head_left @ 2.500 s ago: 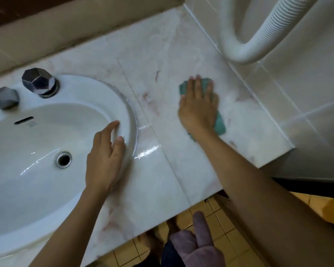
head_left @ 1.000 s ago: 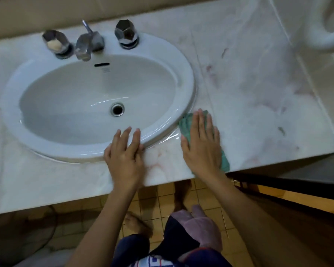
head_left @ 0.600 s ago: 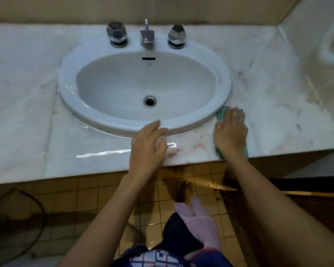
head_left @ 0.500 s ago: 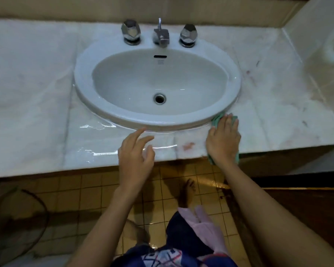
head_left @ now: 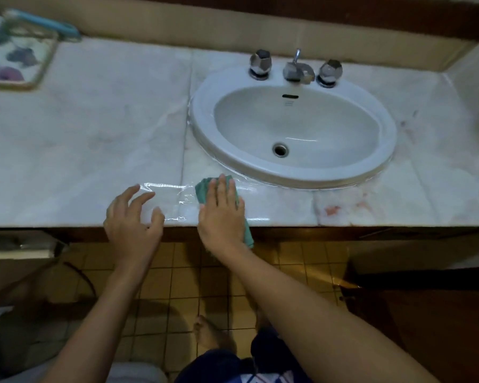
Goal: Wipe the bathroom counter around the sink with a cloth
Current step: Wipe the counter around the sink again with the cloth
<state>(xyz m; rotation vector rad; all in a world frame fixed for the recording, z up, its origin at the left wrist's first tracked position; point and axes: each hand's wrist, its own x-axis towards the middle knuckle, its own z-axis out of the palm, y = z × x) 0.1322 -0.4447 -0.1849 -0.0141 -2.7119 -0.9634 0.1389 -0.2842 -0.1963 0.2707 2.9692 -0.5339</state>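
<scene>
A green cloth (head_left: 203,189) lies on the pale marble counter (head_left: 94,139) at its front edge, just left of and below the white oval sink (head_left: 382,150). My right hand (head_left: 223,214) presses flat on the cloth with straight fingers, and a corner of the cloth hangs over the counter's edge. My left hand (head_left: 133,219) hovers at the front edge a little to the left, fingers spread and loosely bent, holding nothing. A wet sheen shows on the marble between the two hands.
A chrome tap (head_left: 297,69) with two faceted knobs stands behind the basin. At the far left back lies a patterned tray (head_left: 14,64) with a teal-handled item on it. Reddish stains (head_left: 332,210) mark the counter right of the cloth. Yellow floor tiles lie below.
My right hand has slid the cloth leftward along the front edge, from the sink's right side to below its left side. The left hand moved left too and lifted off the rim.
</scene>
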